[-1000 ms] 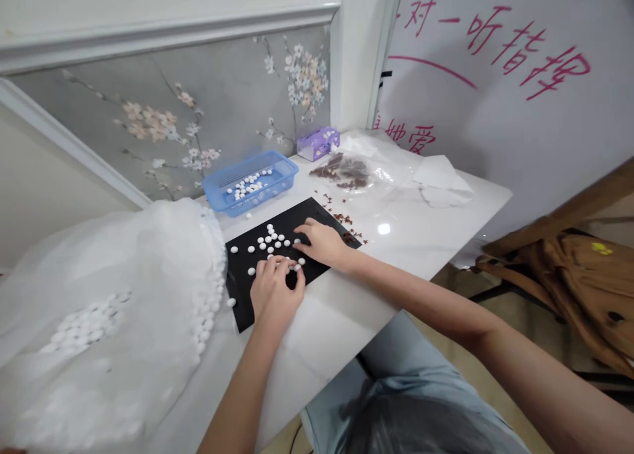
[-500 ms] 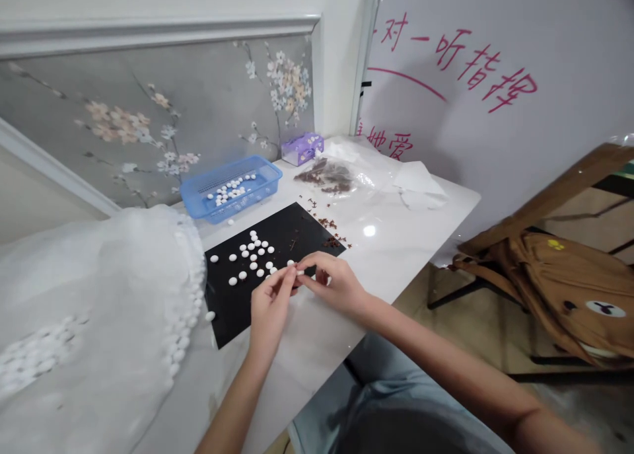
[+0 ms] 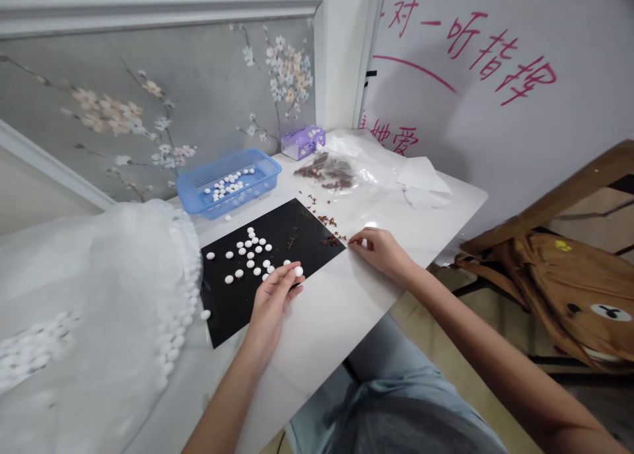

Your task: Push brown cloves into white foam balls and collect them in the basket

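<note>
Between the thumb and fingers of my left hand (image 3: 272, 302) is a small round white piece (image 3: 298, 271), like a bead or button, held over the near right edge of a black mat (image 3: 238, 318). My right hand (image 3: 379, 249) is pinched at the mat's right corner, its fingertips beside small brown star-like pieces (image 3: 331, 240). Whether one is between those fingertips is too small to tell. Several more white round pieces (image 3: 250, 264) lie scattered on the mat, and a thin brown strip of pieces (image 3: 292, 238) rests near its far right side.
A blue basket (image 3: 201, 207) with white pieces stands by the wall. Behind the mat are a purple tissue box (image 3: 303, 142) and a clear bag of brown pieces (image 3: 337, 173). A large translucent bag of white pieces (image 3: 113, 275) fills the left. A brown backpack (image 3: 559, 289) sits right.
My right hand has left my left hand and moved right to the brown pieces at the mat's corner. My left hand stays nearly in place, the white piece now plainly visible in it.
</note>
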Demonstrator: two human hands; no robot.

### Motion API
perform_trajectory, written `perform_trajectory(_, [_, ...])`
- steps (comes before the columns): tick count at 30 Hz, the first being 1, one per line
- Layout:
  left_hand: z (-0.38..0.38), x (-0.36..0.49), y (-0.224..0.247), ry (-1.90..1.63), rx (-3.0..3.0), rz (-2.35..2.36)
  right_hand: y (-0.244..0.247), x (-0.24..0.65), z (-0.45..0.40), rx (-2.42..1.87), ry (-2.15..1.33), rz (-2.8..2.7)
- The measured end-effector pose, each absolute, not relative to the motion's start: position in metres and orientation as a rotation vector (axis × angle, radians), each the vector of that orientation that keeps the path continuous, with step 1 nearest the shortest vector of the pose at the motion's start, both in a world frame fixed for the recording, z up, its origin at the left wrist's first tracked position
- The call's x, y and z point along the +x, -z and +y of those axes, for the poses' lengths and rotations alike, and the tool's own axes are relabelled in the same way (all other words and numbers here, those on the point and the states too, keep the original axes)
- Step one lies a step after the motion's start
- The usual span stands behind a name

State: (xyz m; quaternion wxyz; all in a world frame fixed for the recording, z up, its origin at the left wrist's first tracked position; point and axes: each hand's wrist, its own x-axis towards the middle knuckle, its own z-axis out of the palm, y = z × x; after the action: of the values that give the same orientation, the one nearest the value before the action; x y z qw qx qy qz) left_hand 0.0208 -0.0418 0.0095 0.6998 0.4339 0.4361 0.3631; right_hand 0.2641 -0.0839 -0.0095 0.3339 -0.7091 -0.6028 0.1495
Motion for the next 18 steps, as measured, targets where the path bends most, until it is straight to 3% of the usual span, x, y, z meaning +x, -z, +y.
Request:
perform_trajectory(6, [-0.04,0.022,-0.007,-0.804,0.965,0.997,-0.001,0.25,-0.083,-1.72,-0.461,-1.463])
perform_trajectory(12, [-0.042,0.021,-0.005,-0.858,0.98,0.98,-0.01,0.198,-0.077,-1.216,-1.222,-1.14])
perform_trajectory(18, [-0.042,0.022,0.0,-0.952,1.138,1.043,-0.001,0.177,-0.071,-0.922,-1.49,-0.899])
